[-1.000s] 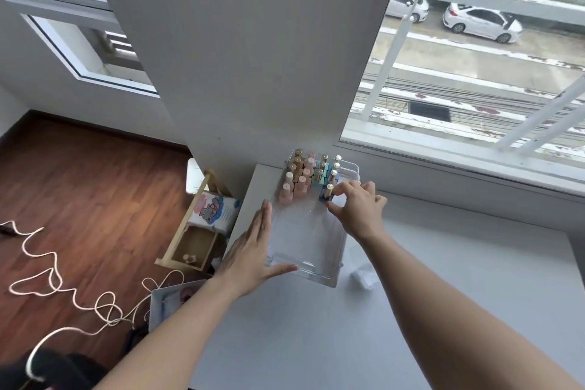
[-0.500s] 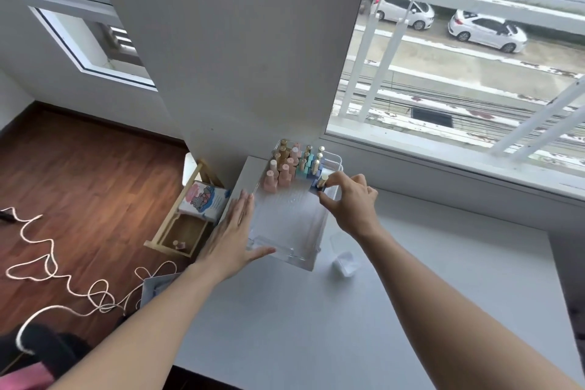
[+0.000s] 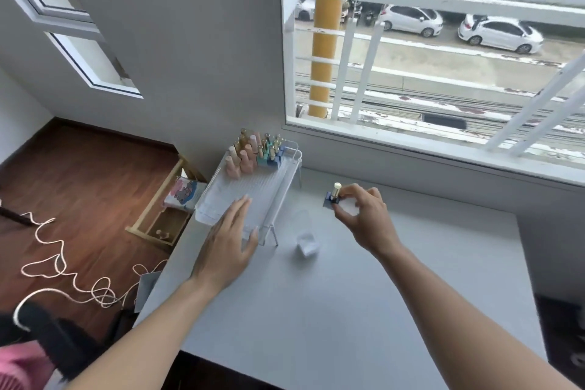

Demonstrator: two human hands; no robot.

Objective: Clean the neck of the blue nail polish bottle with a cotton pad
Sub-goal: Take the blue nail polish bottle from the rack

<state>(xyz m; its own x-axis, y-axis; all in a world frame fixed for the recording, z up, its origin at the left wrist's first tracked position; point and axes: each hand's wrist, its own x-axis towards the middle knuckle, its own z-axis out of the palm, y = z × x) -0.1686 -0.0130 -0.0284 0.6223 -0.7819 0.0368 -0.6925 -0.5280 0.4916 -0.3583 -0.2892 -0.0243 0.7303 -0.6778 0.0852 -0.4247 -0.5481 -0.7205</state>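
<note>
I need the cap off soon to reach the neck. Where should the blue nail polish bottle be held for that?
Hold the blue nail polish bottle by its low blue base, as the right hand does now from the right side. It stands upright on the white table, so its tall gold cap stays free for the left hand to pinch from above.

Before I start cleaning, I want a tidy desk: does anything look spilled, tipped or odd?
Nothing stands out. The blue bottle is upright in the right hand; the other bottles stand in the clear rack.
</note>
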